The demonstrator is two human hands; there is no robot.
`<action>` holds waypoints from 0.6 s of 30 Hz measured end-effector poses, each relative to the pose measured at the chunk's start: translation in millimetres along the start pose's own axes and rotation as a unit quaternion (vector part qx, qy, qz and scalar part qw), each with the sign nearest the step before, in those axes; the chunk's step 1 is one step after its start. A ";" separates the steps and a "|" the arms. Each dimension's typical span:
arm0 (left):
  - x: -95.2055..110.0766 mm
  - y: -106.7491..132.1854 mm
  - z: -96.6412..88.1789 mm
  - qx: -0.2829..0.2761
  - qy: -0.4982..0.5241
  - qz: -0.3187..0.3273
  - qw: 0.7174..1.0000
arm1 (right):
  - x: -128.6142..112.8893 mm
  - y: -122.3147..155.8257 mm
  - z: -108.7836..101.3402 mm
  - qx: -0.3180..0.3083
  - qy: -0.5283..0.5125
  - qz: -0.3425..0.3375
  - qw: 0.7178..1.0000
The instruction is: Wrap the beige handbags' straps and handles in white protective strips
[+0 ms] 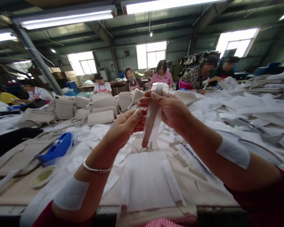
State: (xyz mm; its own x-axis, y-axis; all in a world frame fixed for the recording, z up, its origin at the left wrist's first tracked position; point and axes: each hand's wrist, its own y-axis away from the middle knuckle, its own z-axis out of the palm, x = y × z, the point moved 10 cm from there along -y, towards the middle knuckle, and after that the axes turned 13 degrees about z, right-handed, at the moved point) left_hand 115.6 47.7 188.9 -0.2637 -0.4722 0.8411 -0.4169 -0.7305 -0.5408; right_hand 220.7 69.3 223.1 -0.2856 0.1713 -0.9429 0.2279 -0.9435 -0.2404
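Observation:
In front of me a brown strap (pixel 151 121) hangs upright inside a translucent white wrapping strip. My right hand (pixel 171 107) grips its upper part between thumb and fingers. From the left, my left hand (pixel 126 124) is closed, its fingertips at the strap's edge; part of those fingers is hidden. Directly below lies a light beige bag (pixel 134 216), its front covered by a white sheet (pixel 151 181), with strips of white wrapping along both sides.
Several beige bags (pixel 101 116) are piled across the table. At left are a blue tape dispenser (pixel 59 146) and a tape roll (pixel 44 176). White wrapping sheets (pixel 227 110) and grey-beige scraps (pixel 180 160) lie to the right. Several co-workers (pixel 161 75) are along the far side.

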 end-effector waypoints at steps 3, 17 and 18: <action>-0.3 2.1 15.3 -0.026 0.063 -0.050 0.996 | 2.6 2.3 17.2 -0.025 0.040 -0.014 0.999; -23.2 30.4 -8.8 0.081 0.032 -0.123 0.989 | 51.4 3.8 -15.6 0.013 0.121 0.068 0.990; -33.2 34.4 -1.5 0.071 0.044 -0.136 0.987 | 57.4 3.9 -9.4 0.000 0.105 0.090 0.990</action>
State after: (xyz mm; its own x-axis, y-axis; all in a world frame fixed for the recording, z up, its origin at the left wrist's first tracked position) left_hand 108.7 39.1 142.4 -0.2368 -0.2093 0.9487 -0.3574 -0.8893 -0.2854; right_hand 213.9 78.1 165.8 -0.0403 0.0547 -0.9977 0.2581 -0.9641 -0.0633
